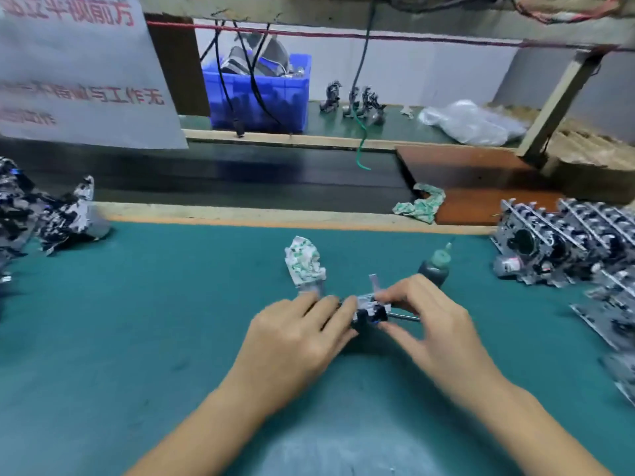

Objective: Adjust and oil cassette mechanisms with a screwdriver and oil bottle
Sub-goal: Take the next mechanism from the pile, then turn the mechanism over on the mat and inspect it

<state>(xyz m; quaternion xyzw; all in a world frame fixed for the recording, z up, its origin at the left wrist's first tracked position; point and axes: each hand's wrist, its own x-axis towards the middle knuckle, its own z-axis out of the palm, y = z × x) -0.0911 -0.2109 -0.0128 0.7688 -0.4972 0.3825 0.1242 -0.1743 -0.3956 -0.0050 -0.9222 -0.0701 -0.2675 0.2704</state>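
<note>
On green mat [137, 321], left hand [295, 338] and right hand [433, 324] gripping cassette mechanism [369, 309], oil bottle [434, 267] just behind, crumpled rag [304, 262] beside.

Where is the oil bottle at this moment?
In the head view the oil bottle stands on the green mat, right of centre, just beyond the right hand.

The small grey and black metal cassette part [369, 309] is blurry, and the fingers [347, 304] of both hands cover much of it. A thin metal rod [403, 317] pokes out beside it; most of it hides under the right hand [436, 324]. The dark oil bottle with a green cap [434, 267] is half hidden behind that hand. The piles of grey metal parts at the left [37, 211] and right [577, 249] are cut off by the edges. The red words on the white paper sign [79, 70] are too blurry to read.
</note>
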